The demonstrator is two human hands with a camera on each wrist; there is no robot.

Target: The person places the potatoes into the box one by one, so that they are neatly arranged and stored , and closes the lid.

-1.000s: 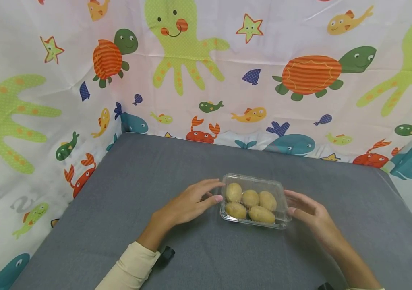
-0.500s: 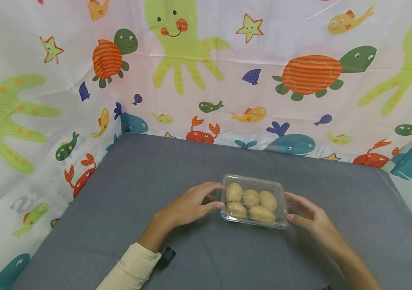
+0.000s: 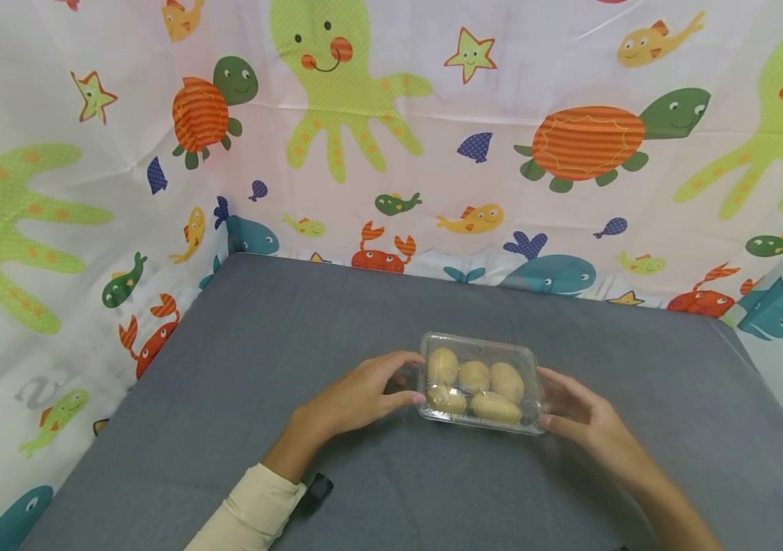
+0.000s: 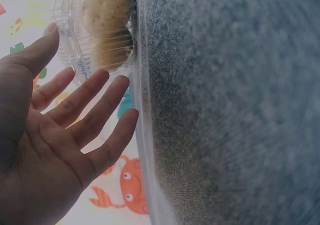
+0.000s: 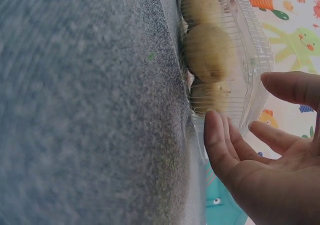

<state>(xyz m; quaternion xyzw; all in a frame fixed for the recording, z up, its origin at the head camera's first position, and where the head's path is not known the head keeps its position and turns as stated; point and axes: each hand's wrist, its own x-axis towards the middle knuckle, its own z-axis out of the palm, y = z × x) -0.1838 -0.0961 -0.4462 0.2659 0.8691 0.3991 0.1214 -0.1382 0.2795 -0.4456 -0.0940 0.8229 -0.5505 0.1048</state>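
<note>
A clear plastic clamshell container [image 3: 501, 349] sits on the grey cloth, its lid down over several pale yellow potatoes [image 3: 496, 407]. At its left end is my left hand [image 3: 362, 394], thumb and fingertips right at the wall. In the left wrist view the fingers [image 4: 95, 117] are spread and nearly straight beside the ribbed side. My right hand [image 3: 587, 411] stands at the opposite end, thumb by the near corner. The right wrist view shows its relaxed, slightly bent fingers [image 5: 220, 147] close to the container, with potatoes [image 5: 209, 52] seen through the plastic.
The grey cloth [image 3: 281, 329] covers the table on all sides of the container. Behind and to the left hangs a white curtain [image 3: 425, 161] printed with sea animals. A small black device [image 3: 315, 490] is strapped at my left sleeve cuff.
Both hands have slid slightly toward me along the container's ends, and the right thumb has come closer in to the corner. The container stays in nearly the same place.
</note>
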